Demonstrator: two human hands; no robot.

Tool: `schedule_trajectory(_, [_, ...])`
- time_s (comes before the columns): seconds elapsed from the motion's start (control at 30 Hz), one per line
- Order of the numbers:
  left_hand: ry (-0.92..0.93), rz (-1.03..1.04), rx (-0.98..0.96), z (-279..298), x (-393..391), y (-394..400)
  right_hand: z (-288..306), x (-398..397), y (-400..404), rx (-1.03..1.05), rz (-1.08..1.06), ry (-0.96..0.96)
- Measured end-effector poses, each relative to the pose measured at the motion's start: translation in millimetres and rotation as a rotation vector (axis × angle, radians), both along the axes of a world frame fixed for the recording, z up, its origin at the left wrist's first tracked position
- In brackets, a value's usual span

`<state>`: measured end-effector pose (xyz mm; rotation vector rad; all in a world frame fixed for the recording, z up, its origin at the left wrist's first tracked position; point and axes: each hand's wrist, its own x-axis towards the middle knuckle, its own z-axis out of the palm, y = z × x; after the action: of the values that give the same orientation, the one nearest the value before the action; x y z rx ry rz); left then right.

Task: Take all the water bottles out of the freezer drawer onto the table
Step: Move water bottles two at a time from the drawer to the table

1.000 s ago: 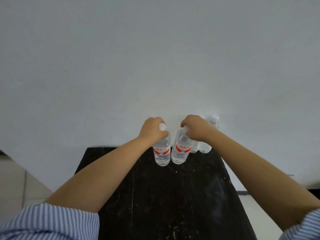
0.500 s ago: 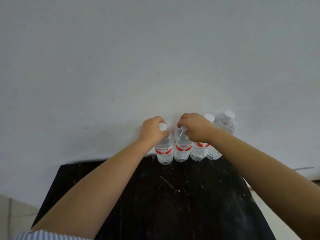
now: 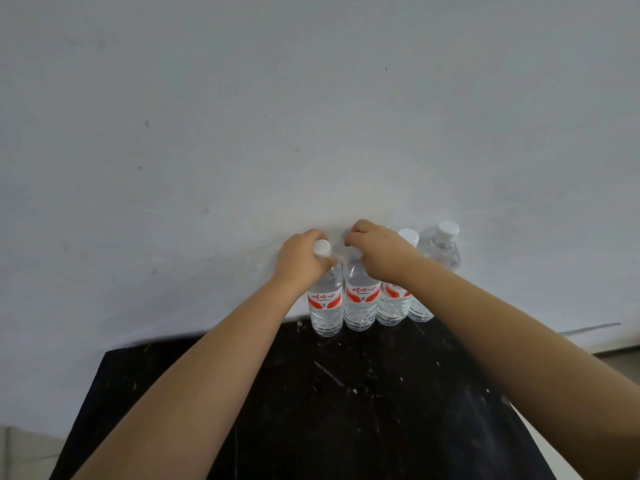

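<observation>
Several clear water bottles with red-and-white labels and white caps stand in a row at the far edge of the black table (image 3: pixel 311 410), against the white wall. My left hand (image 3: pixel 301 259) grips the neck of the leftmost bottle (image 3: pixel 325 306). My right hand (image 3: pixel 379 251) grips the neck of the second bottle (image 3: pixel 360 303), hiding its cap. To their right stand a third bottle (image 3: pixel 393 304) and a fourth bottle (image 3: pixel 440 251), both partly behind my right forearm. The freezer drawer is out of view.
The white wall (image 3: pixel 311 116) rises directly behind the bottles. The black tabletop is scuffed with white marks and extends toward me. Pale floor (image 3: pixel 20 452) shows at the lower left, beyond the table's left edge.
The view has tilted and drawn closer, revealing the two right-hand bottles more fully. Both hands stay on the necks of the two left bottles, which now stand tight against the wall.
</observation>
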<state>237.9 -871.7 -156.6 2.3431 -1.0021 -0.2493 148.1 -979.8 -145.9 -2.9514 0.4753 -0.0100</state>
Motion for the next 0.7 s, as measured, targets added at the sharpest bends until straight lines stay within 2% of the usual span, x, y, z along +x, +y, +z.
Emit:
schedule_trajectory(0.27, [-0.038, -0.012, 0.046, -14, -8, 2, -19, -12, 2, 0.015, 0.013, -0.046])
schedule_trajectory(0.4, [-0.027, 0.009, 0.168, -1, -16, 9, -17, -22, 7, -0.012, 0.049, -0.027])
schedule_trajectory(0.53, [-0.074, 0.079, 0.311, 17, -30, 27, 3, -42, 15, -0.003, 0.021, -0.059])
schedule_trajectory(0.7, [-0.217, 0.103, 0.420, 70, -64, 53, 51, -74, 36, -0.017, 0.001, -0.098])
